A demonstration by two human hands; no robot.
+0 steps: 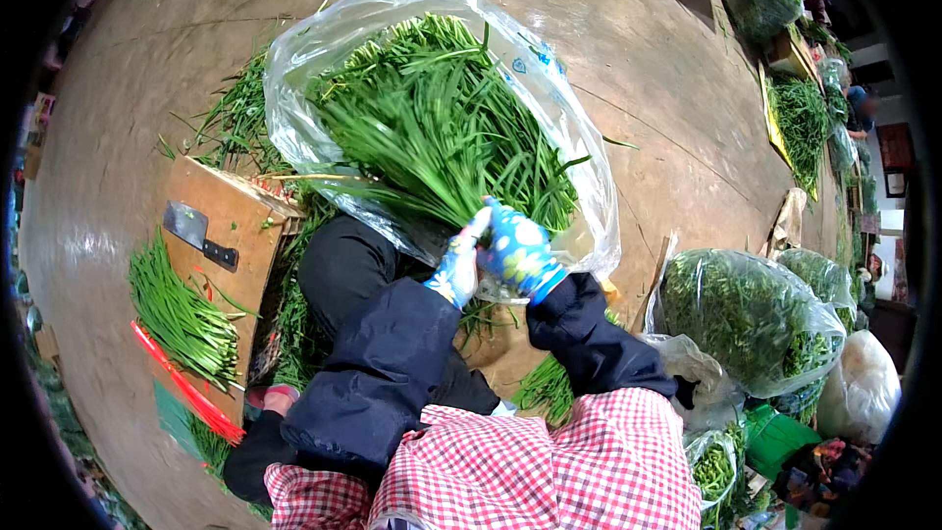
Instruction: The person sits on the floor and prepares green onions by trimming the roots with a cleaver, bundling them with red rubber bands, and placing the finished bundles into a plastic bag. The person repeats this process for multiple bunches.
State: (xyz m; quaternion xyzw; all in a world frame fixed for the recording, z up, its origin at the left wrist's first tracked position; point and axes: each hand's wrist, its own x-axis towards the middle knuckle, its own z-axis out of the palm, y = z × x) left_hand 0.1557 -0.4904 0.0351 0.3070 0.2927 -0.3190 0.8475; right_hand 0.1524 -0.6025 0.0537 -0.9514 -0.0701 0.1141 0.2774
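My left hand (458,265) and my right hand (519,246), both in blue flowered gloves, meet at the near edge of a large clear plastic bag (592,162). Between them they grip the gathered near end of a bunch of green leafy stalks (434,169), which look like garlic chives. The bunch fans away from me over more chives (441,40) inside the bag, whose pale cut ends face the far side. My fingertips are partly hidden by the gloves' overlap and the leaves.
To the left, a cleaver (186,224) and a chive bundle (184,316) lie on a wooden board (254,232), beside red ties (188,383). Loose greens (239,118) litter the floor. Filled bags (743,316) stand at right. A person (859,110) is at far right.
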